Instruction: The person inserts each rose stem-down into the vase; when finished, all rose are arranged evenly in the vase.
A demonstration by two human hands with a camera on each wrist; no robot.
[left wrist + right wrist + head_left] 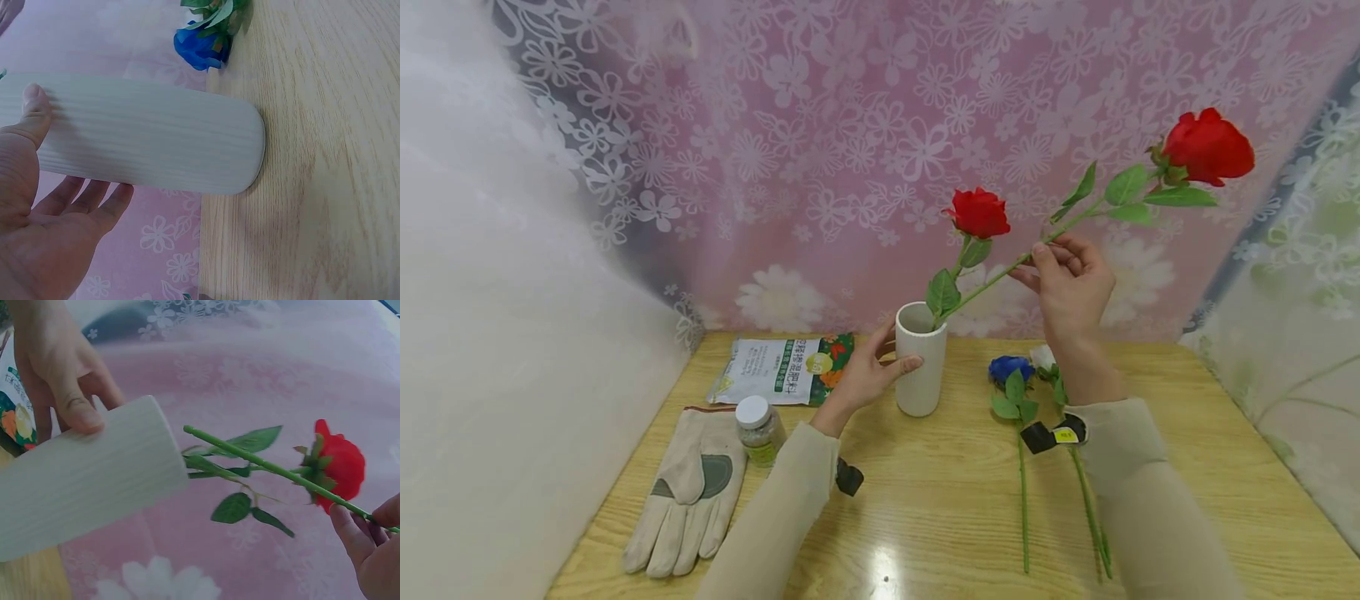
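A white ribbed vase [921, 375] stands upright on the table, and my left hand [871, 372] grips its side, thumb in front and fingers behind. One red rose [980, 213] stands in the vase, its bloom and leaves above the rim. Between thumb and fingers my right hand [1075, 287] pinches the green stem of a second red rose [1208, 148], slanting with its bloom to the upper right. In the right wrist view the lower end of that stem [206, 436] is just outside the mouth of the vase [94, 481], apart from it.
On the table's right lie a blue rose [1011, 368] and a white rose [1042, 357], partly behind my right arm. To the left are a fertilizer bag [775, 371], a white-lidded jar [762, 432] and work gloves [688, 492]. A floral curtain [820, 167] hangs behind.
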